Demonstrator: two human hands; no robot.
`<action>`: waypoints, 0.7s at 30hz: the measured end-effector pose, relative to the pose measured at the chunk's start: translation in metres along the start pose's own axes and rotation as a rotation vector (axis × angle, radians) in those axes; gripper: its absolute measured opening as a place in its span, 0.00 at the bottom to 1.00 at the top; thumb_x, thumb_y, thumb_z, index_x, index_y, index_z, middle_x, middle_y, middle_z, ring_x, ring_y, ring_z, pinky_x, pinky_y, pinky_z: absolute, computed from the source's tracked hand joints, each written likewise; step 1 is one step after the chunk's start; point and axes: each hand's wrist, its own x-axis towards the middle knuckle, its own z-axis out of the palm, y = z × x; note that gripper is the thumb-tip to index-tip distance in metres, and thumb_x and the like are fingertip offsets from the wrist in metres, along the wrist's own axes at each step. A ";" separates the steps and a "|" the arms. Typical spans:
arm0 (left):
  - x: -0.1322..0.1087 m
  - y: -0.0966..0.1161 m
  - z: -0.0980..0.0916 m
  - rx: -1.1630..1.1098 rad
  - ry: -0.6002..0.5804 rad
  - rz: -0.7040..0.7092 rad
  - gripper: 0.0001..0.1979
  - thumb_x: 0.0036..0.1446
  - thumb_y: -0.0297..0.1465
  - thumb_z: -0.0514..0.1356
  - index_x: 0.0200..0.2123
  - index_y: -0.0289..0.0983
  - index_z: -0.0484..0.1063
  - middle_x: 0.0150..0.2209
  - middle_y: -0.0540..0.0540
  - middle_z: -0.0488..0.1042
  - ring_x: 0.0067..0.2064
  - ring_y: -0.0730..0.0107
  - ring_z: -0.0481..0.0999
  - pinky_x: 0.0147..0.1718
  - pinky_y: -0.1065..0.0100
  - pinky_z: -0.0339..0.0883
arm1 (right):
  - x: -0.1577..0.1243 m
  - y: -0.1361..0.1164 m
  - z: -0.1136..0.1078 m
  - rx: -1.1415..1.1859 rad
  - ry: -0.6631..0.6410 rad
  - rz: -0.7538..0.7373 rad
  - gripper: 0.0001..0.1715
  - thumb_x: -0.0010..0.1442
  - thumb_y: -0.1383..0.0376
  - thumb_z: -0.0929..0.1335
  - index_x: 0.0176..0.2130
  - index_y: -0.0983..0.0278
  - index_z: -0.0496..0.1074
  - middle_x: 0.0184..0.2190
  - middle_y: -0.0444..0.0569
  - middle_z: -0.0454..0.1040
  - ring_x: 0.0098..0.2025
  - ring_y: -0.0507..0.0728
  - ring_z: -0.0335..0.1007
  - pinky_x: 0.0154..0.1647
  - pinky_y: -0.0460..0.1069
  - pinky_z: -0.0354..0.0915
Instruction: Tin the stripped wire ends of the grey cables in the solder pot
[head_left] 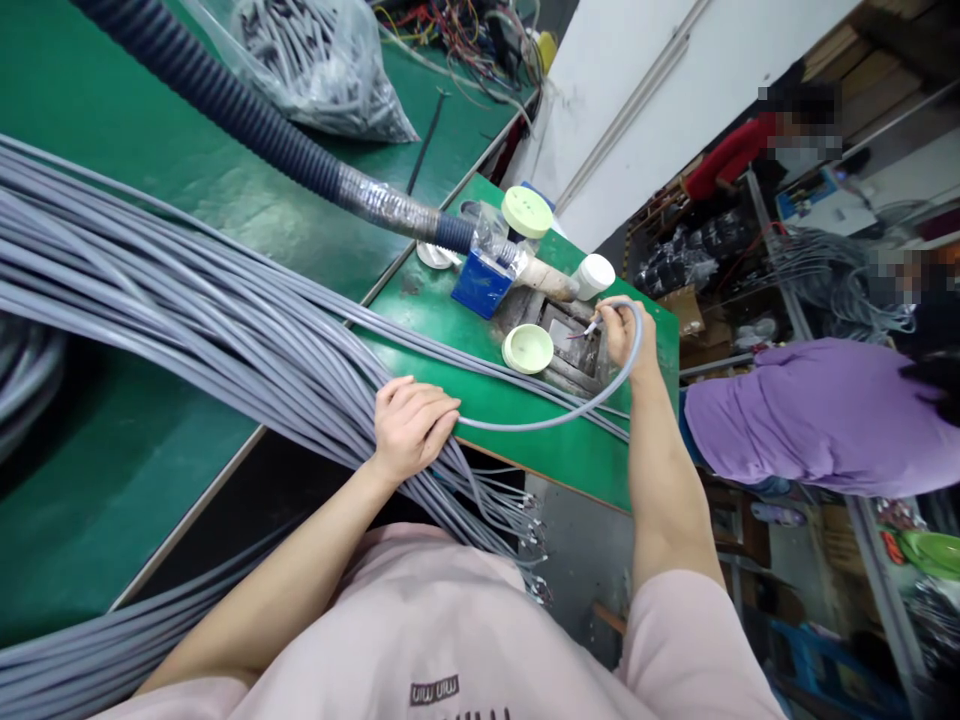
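I pinched the cable point(536, 427) near its end in my closed right hand point(619, 332) so its tip point(590, 329) faced the tray point(576, 379), and it curved over the table point(592, 470) to my left hand point(414, 425), which lay curled on the bundle point(300, 335), maybe holding the cable steady too.

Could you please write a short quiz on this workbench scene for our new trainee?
1. Fill in the missing word: The right hand holds one slender, round, grey ____ near its end.
2. True or false: The left hand is inside a clear plastic bag.
3. Multiple choice: Which thing is closest to the right hand?
A. the white, round plastic tub
B. the dark, ribbed, corrugated hose
C. the clear bag of grey offcuts

Key:
1. cable
2. False; it lies over the thick bundle of grey cables.
3. A
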 end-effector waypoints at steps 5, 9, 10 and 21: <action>0.002 0.001 -0.001 0.020 0.034 0.064 0.06 0.56 0.29 0.60 0.37 0.42 0.75 0.33 0.50 0.80 0.39 0.65 0.78 0.51 0.56 0.58 | 0.004 0.011 0.006 -0.048 -0.031 0.013 0.10 0.61 0.62 0.62 0.34 0.61 0.72 0.29 0.50 0.77 0.38 0.60 0.71 0.43 0.54 0.65; 0.004 0.003 -0.002 0.039 0.056 0.103 0.06 0.55 0.27 0.61 0.37 0.40 0.74 0.33 0.49 0.80 0.39 0.66 0.78 0.52 0.57 0.59 | 0.005 0.010 0.009 -0.074 -0.062 0.054 0.11 0.62 0.62 0.61 0.34 0.61 0.71 0.30 0.50 0.77 0.38 0.60 0.71 0.43 0.53 0.65; 0.004 0.003 -0.002 0.042 0.056 0.107 0.06 0.55 0.27 0.61 0.37 0.40 0.74 0.32 0.49 0.80 0.39 0.66 0.78 0.52 0.57 0.59 | 0.005 0.009 0.009 -0.079 -0.068 0.057 0.11 0.62 0.62 0.61 0.34 0.61 0.71 0.30 0.50 0.77 0.38 0.60 0.71 0.43 0.52 0.64; 0.004 0.002 -0.001 0.065 0.040 0.098 0.05 0.56 0.28 0.60 0.37 0.41 0.74 0.33 0.50 0.80 0.39 0.66 0.79 0.52 0.58 0.58 | 0.001 -0.001 0.007 -0.061 -0.023 0.013 0.12 0.63 0.61 0.62 0.35 0.61 0.72 0.30 0.49 0.76 0.38 0.59 0.70 0.44 0.53 0.64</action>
